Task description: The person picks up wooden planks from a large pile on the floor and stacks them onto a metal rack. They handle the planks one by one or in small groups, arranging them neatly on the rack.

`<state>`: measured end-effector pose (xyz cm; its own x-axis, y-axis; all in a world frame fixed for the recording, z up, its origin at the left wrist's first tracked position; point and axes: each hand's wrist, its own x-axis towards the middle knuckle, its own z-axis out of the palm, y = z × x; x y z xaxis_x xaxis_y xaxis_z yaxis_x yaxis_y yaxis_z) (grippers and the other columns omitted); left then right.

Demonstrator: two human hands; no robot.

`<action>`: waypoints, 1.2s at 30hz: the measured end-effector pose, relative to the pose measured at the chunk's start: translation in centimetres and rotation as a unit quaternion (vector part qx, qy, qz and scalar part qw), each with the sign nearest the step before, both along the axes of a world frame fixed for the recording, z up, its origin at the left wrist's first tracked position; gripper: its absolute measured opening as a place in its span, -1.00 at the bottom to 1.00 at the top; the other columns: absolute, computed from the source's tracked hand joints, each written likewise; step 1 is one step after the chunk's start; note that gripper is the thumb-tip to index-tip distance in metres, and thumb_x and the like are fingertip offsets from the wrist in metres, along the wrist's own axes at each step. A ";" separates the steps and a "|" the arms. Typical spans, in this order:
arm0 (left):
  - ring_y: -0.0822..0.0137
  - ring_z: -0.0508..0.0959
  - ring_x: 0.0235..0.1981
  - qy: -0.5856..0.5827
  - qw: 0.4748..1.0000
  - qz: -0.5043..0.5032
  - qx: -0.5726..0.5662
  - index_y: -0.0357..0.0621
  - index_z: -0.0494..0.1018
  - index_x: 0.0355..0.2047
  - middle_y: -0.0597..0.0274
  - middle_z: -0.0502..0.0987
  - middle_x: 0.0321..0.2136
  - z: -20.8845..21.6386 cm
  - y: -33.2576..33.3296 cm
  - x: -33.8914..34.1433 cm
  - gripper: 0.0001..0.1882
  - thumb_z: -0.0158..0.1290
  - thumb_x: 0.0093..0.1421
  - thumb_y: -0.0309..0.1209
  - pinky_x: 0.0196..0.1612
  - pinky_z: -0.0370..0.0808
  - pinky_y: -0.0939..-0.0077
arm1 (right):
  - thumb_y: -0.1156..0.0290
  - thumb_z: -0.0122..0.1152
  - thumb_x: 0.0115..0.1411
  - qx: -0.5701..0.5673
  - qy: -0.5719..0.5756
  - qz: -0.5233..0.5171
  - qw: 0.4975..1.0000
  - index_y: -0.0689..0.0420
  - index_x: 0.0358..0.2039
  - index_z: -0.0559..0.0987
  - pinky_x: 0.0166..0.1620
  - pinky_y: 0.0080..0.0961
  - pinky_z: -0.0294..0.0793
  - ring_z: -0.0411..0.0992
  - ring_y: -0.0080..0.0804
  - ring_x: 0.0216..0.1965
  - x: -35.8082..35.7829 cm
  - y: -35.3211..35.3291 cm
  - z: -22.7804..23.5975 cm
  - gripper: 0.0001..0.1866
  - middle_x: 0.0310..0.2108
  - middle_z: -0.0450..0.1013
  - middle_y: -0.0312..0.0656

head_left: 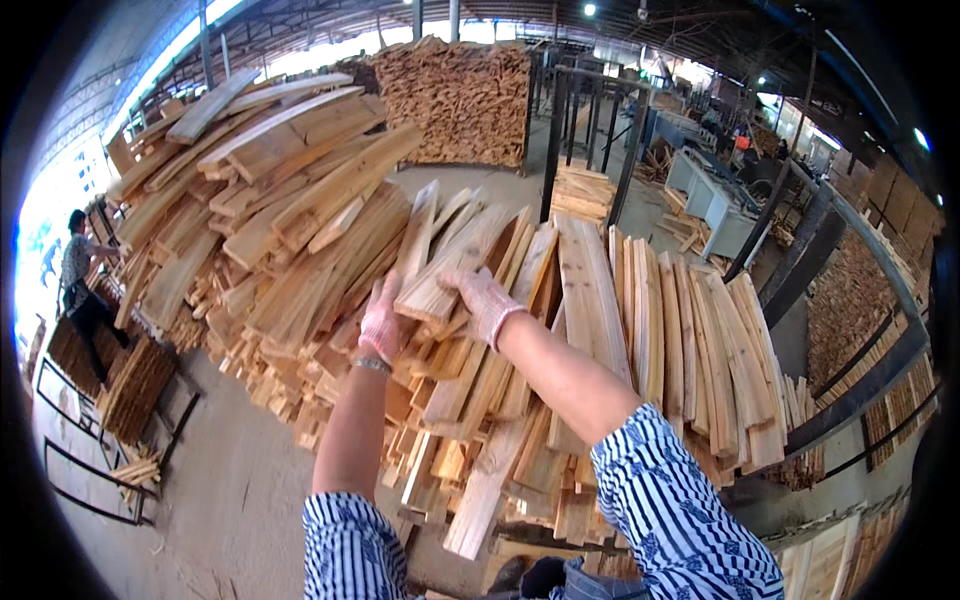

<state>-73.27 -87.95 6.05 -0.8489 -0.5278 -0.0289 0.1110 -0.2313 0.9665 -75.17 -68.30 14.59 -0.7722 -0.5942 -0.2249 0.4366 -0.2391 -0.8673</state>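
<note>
My right hand (487, 306), in a pale pink work glove, is closed on the right edge near the close end of a wooden plank (458, 262). That plank lies tilted on top of a big heap of rough boards. Along the plank's left side is my left hand (380, 322), gloved the same way, with its fingers stretched upward; whether it touches the plank I cannot tell. Just right of my right hand, a row of long boards (590, 290) leans side by side. Loose boards (310, 190) are piled high to the left.
A tall stack of thin wood (450, 105) stands at the back. Black metal frames (870, 375) rise on the right, near a grey machine (715, 205). At far left, a person (85, 275) stands by a smaller wood stack (137, 390) and a low metal rack (95, 485).
</note>
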 end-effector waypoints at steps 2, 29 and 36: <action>0.14 0.58 0.08 -0.090 0.992 -0.061 0.061 -0.06 0.30 0.33 0.10 0.57 0.09 4.0 4.5 1.6 -0.38 0.10 0.35 -0.09 0.29 0.35 0.10 | 0.23 0.28 0.21 0.037 -0.063 0.007 0.997 0.12 0.23 0.25 0.06 0.30 0.52 0.42 0.00 0.17 -4.0 1.9 -3.7 -0.36 0.20 0.34 0.03; 0.24 0.56 0.07 -0.005 0.945 -0.237 0.227 -0.05 0.29 0.30 0.18 0.52 0.11 0.3 1.1 3.6 -0.39 0.10 0.35 -0.05 0.11 0.55 0.23 | 0.12 0.32 0.18 0.176 0.073 -0.036 0.981 0.33 0.32 0.24 0.20 -0.15 0.40 0.43 -0.05 0.15 3.3 1.6 1.3 -0.17 0.20 0.38 0.21; 0.22 0.60 0.04 0.002 0.916 -0.262 0.302 -0.05 0.45 0.18 0.15 0.59 0.05 -1.3 -0.4 3.4 -0.51 0.16 0.33 -0.11 0.11 0.56 0.20 | 0.25 0.25 0.05 0.147 0.048 -0.117 0.981 0.32 0.38 -0.09 0.02 -0.08 0.50 0.47 0.03 0.01 3.3 -0.6 -1.1 0.01 0.07 0.40 0.23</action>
<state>-69.89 -88.34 4.73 -0.9820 0.0647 -0.1777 -0.1657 -0.7469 0.6439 -71.86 -68.89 13.46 -0.9058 -0.3186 -0.2793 0.3121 -0.0562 -0.9484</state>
